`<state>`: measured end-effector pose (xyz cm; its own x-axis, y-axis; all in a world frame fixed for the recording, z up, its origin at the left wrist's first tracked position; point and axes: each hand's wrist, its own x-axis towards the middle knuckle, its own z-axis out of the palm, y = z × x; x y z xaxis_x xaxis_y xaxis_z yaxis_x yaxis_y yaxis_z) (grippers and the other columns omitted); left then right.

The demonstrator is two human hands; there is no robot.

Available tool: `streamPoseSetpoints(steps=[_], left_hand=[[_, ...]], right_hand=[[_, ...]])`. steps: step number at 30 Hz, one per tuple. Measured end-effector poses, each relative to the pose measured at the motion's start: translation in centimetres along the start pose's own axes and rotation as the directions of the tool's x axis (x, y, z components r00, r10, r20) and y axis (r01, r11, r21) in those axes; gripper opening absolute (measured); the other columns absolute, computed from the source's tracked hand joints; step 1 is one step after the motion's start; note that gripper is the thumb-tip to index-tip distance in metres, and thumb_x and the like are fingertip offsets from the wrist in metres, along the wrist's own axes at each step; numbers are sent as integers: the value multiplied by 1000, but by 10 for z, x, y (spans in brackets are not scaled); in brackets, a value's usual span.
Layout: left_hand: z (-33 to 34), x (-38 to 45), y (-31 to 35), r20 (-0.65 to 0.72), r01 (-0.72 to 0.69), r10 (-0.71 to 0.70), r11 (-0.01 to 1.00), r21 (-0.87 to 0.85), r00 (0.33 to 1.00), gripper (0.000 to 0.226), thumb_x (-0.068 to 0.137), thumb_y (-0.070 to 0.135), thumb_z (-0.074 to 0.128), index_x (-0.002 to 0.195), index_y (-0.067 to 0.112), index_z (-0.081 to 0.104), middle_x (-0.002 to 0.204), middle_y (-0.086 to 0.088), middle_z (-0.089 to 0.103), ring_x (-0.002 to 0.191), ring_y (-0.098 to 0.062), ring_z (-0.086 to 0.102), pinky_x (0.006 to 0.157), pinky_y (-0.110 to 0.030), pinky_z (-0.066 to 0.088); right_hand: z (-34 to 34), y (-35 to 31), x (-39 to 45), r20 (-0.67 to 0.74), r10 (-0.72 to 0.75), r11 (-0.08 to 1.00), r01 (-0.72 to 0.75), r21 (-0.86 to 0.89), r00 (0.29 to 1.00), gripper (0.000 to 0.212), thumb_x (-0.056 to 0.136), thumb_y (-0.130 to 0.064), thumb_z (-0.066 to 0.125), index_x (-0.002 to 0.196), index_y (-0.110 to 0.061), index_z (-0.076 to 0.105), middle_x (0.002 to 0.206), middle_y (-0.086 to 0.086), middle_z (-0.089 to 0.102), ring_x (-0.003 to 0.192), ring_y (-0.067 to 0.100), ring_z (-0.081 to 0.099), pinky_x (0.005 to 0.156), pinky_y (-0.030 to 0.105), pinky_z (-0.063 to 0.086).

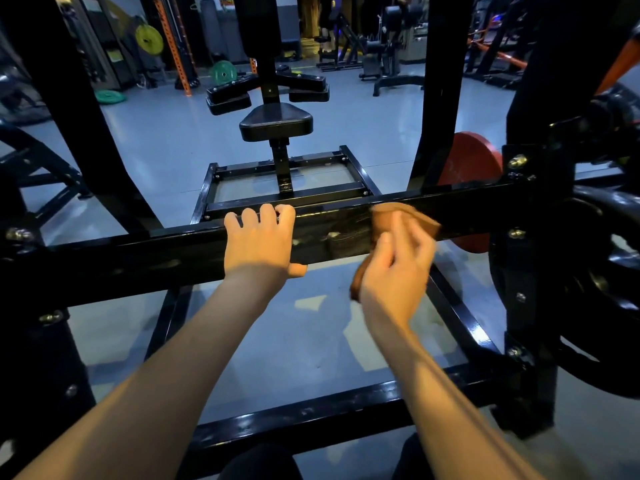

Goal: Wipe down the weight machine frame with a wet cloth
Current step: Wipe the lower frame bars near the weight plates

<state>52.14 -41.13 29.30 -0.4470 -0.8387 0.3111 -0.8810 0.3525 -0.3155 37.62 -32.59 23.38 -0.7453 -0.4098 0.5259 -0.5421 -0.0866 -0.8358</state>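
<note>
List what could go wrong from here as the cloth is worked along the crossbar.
1. The right hand wiping with the brown cloth could knock the protruding bolt farther right.
2. The left hand grips the glossy black steel crossbar; once wet, that grip may slip.
3. The red weight plate behind crowds the cloth's path.

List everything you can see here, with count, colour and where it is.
crossbar: one, black, across the middle
cloth: one, brown, on the crossbar right of centre
seat: one, black, beyond the crossbar
red plate: one, behind the crossbar at right
green plates: two, far left, one flat on the floor
yellow plate: one, far left
left hand: fingers curled over the crossbar
right hand: holds the cloth
</note>
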Motion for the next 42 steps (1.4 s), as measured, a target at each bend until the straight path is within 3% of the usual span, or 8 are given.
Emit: streamPoseSetpoints(steps=[5, 11, 13, 20, 26, 29, 34, 42], left_hand=[[0, -2, -1, -15, -1, 1, 1000, 0, 1000, 95, 78, 77, 65, 140, 16, 30, 128, -8, 52, 114, -31, 52, 105, -49, 38], [1, 0, 1, -6, 11, -11, 1000, -6, 1000, 96, 78, 77, 67, 141, 15, 31, 129, -9, 52, 115, -31, 51, 106, -50, 37], [0, -1, 1, -6, 10, -10, 1000, -7, 1000, 95, 77, 77, 67, 141, 15, 31, 128, -9, 52, 115, -31, 51, 106, -50, 36], [2, -2, -1, -18, 9, -9, 1000, -7, 1000, 99, 76, 79, 67, 141, 16, 30, 130, -8, 51, 117, -32, 51, 107, -50, 36], [4, 0, 0, -25, 13, -13, 1000, 2, 1000, 98, 75, 79, 67, 139, 15, 31, 126, -8, 53, 112, -31, 52, 105, -50, 37], [2, -2, 0, -24, 16, -16, 1000, 0, 1000, 97, 76, 78, 66, 139, 15, 30, 127, -8, 53, 113, -31, 52, 105, -50, 38], [0, -2, -1, -20, 14, -14, 1000, -3, 1000, 100, 75, 81, 65, 142, 16, 29, 131, -8, 52, 119, -31, 51, 108, -50, 38], [1, -1, 1, -8, 20, -20, 1000, 3, 1000, 99, 76, 80, 66, 142, 16, 31, 130, -9, 52, 118, -32, 51, 108, -50, 37]], right_hand=[[-7, 20, -21, 399, -421, 863, 495, -99, 814, 56, 94, -6, 70, 144, -27, 58, 150, 0, 47, 106, 22, 67, 61, 33, 61], [-25, 25, 30, -137, 153, 988, -153, 9, 979, 36, 107, -18, 53, 142, -19, 63, 142, 2, 50, 122, 3, 50, 96, 12, 39], [-9, 5, 18, -92, 49, 998, -52, -31, 995, 38, 108, -18, 52, 145, -18, 58, 143, 0, 46, 111, -13, 47, 93, -2, 30], [-8, 20, -23, 435, -374, 857, 485, -175, 819, 54, 99, -6, 62, 145, -34, 55, 153, -9, 40, 111, 18, 63, 63, 36, 57], [-24, 26, 16, -61, -3, 995, -4, -103, 998, 39, 107, -18, 53, 145, -23, 60, 146, -2, 48, 122, 1, 50, 96, 10, 40], [-2, -5, -11, 154, -151, 978, 170, -123, 977, 39, 109, -20, 51, 146, -33, 55, 149, -12, 40, 111, -19, 48, 89, 4, 41], [-7, 18, -17, 462, -391, 862, 493, -121, 796, 63, 90, -4, 74, 146, -26, 57, 154, 2, 47, 101, 25, 69, 52, 30, 57], [-32, 38, 36, -132, 47, 991, -63, -117, 990, 38, 107, -17, 53, 144, -18, 61, 144, 4, 50, 124, 7, 49, 101, 18, 42]])
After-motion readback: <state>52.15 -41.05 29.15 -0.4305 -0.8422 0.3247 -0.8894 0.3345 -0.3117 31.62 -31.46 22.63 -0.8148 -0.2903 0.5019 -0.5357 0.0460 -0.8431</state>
